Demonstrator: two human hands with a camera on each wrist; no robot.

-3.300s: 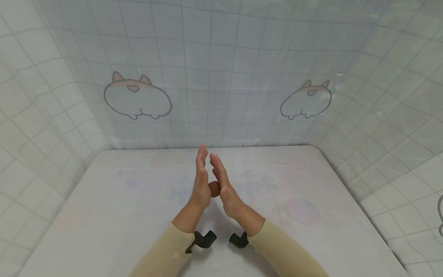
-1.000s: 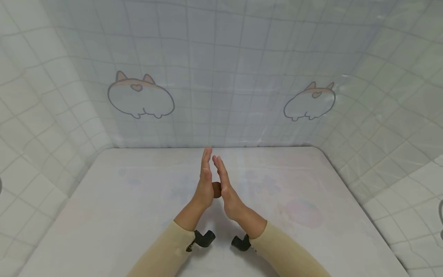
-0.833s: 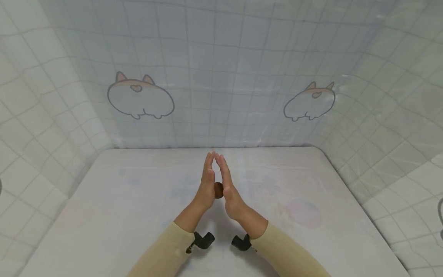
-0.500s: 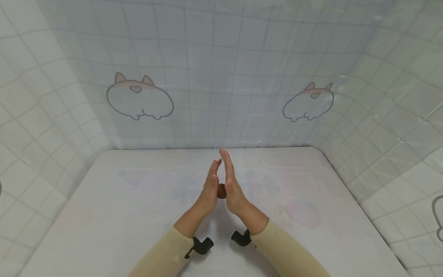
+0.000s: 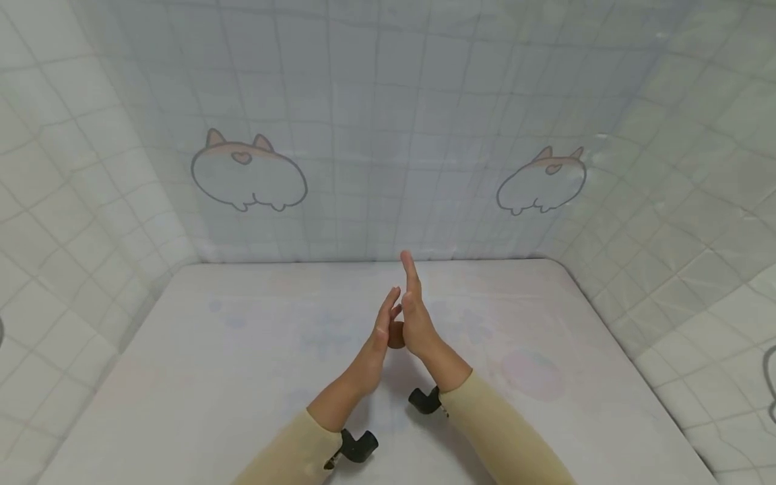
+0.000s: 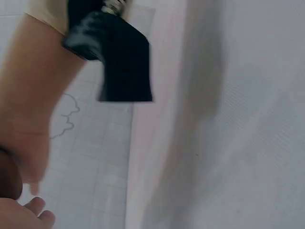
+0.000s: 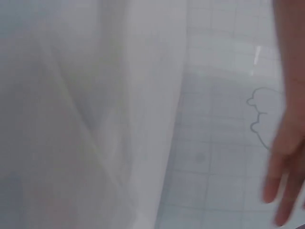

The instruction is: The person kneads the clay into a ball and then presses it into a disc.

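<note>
A small round brown ball (image 5: 396, 335) sits between the two palms, above the table, in the head view. My left hand (image 5: 374, 347) presses on its left side with straight fingers pointing forward. From the other side my right hand (image 5: 418, 323) presses against it, its fingers straight and reaching farther forward than the left ones. In the left wrist view, part of the brown ball (image 6: 9, 176) shows at the left edge, touched by skin above and below. The right wrist view catches a blurred hand (image 7: 288, 157) with extended fingers; no ball is visible there.
A pale table (image 5: 212, 377) with faint coloured prints lies below. Behind it hangs a white grid-patterned sheet (image 5: 376, 168) with cartoon animal drawings, continuing along both sides. Black angled devices (image 5: 359, 446) are fixed at the cuffs of the cream sleeves (image 5: 291, 451).
Both hands and the ball have shifted right. The left hand has slid back toward the body while the right hand has slid forward along the ball, reversing which fingertips lead.
</note>
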